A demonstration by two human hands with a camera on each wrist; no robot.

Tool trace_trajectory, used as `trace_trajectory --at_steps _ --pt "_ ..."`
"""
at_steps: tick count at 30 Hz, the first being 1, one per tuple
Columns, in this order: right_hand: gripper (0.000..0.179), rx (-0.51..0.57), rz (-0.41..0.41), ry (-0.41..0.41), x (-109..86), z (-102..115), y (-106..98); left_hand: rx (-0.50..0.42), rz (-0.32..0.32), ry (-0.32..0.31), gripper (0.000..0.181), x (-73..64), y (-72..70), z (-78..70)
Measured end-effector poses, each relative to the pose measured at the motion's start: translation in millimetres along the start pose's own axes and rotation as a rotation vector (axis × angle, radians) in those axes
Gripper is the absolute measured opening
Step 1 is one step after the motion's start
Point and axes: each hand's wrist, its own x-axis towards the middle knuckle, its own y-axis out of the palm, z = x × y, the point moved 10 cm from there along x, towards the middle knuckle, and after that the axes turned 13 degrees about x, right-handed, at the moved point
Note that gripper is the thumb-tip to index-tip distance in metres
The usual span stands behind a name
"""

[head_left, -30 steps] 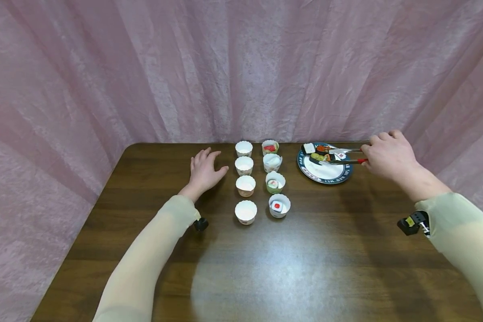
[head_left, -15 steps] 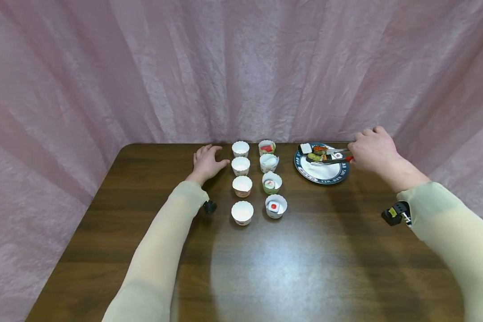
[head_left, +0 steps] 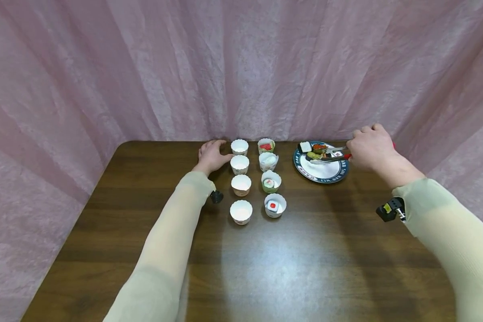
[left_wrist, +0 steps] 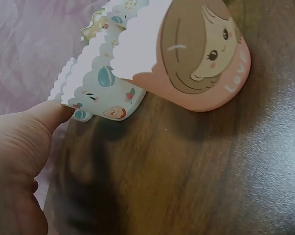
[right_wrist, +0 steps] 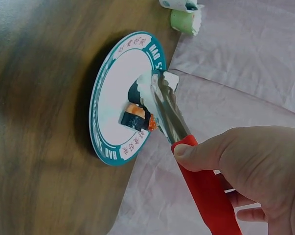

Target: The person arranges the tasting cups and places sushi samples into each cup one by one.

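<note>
My right hand grips metal tongs by their red handles. The tongs' arms reach over a white plate with a blue patterned rim. On it lie several sushi pieces: a white-topped one, an orange-topped roll and a green-topped roll among them. The tong tips are close to these; whether they pinch one cannot be told. My left hand is beside the back cups of the left column, thumb extended towards the second paper cup; contact is unclear.
Paper baking cups stand in two columns mid-table. Those on the right hold sushi pieces, such as the front cup with a red-centred roll. The front left cup shows a bare white inside. A pink curtain hangs behind the table.
My left hand has moved back and right, closer to the back left cups. The right hand and tongs have shifted slightly left over the plate. The view has shifted a little.
</note>
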Motion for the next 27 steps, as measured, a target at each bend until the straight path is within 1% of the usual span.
trace_trajectory --at_steps 9,11,17,22,25,27 --pt "0.018 -0.002 0.039 0.017 4.7 0 6 0.046 0.060 0.016 0.072 4.4 2.1 -7.2" --pt "0.018 -0.001 0.044 0.019 4.2 0 6 0.050 0.065 0.020 0.073 5.7 2.3 -9.3" --pt "0.018 0.010 0.051 0.017 -2.0 -2 6 0.082 0.101 0.029 0.073 11.1 10.3 -14.9" --pt "0.017 0.017 0.045 0.008 -6.2 1 6 0.140 0.094 0.057 0.071 9.8 11.7 -17.7" --pt "0.018 0.013 0.056 0.018 -7.6 1 6 0.177 0.090 0.077 0.071 8.6 12.9 -18.1" --pt "0.018 0.009 0.066 0.031 -7.9 0 7 0.179 0.090 0.083 0.072 8.7 13.8 -17.7"
